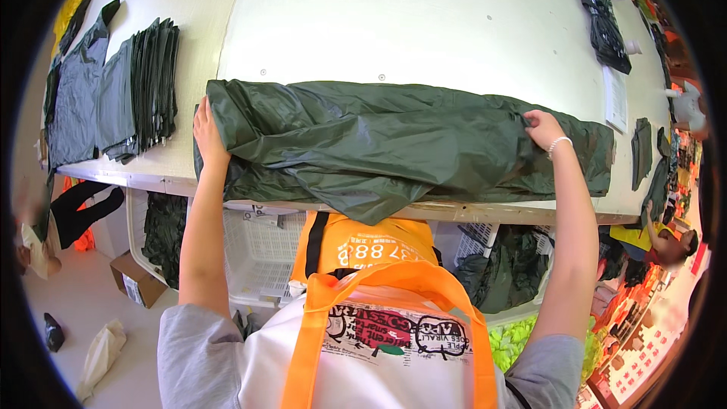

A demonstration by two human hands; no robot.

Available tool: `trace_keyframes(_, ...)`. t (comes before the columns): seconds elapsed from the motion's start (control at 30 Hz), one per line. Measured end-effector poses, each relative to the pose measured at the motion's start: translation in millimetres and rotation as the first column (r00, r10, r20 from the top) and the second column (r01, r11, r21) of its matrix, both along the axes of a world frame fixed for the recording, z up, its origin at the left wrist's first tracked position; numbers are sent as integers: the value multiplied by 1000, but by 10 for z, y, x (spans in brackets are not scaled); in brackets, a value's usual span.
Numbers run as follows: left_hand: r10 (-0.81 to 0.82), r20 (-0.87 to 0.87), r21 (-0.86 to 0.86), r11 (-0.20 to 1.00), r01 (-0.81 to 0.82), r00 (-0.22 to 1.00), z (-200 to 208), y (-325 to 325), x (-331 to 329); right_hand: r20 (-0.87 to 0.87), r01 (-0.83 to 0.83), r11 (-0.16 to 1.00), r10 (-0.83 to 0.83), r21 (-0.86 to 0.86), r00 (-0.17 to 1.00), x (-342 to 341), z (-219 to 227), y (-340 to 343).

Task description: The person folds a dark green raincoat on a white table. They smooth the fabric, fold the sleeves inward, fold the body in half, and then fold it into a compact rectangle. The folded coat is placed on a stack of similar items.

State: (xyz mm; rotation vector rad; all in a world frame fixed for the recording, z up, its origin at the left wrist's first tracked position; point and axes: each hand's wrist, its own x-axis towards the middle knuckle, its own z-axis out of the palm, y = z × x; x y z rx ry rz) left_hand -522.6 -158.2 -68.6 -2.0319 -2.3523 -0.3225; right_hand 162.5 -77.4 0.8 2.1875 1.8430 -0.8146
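A dark green garment of shiny, coated-looking fabric lies lengthwise along the near edge of the table, folded over and wrinkled. Part of it droops over that edge in the middle. At its left end my left hand rests against the fabric, fingers stretched out along the border. Toward the right end my right hand, with a white beaded bracelet on the wrist, pinches a fold of the upper layer. Whether the garment is a coat or trousers cannot be told from this fold.
A stack of folded dark garments stands on the white table at the left. Bundled dark pieces and a paper sheet lie at the right. White plastic baskets sit below the edge, and a cardboard box on the floor.
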Motion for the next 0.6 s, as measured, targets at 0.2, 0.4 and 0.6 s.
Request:
trace_keyframes(0.2, -4, 114, 231, 973, -22, 993, -103, 184, 113, -92, 128, 979, -115, 159, 989, -279, -201, -90)
trace_keyframes(0.4, 117, 544, 185, 949, -255, 831, 75, 337, 88, 117, -11, 943, -29, 333, 993, 262, 1012, -536)
trace_keyframes(0.6, 118, 373, 270, 935, -230, 920, -221, 721, -96, 183, -71, 533, -160, 843, 970, 210, 3321, -2060)
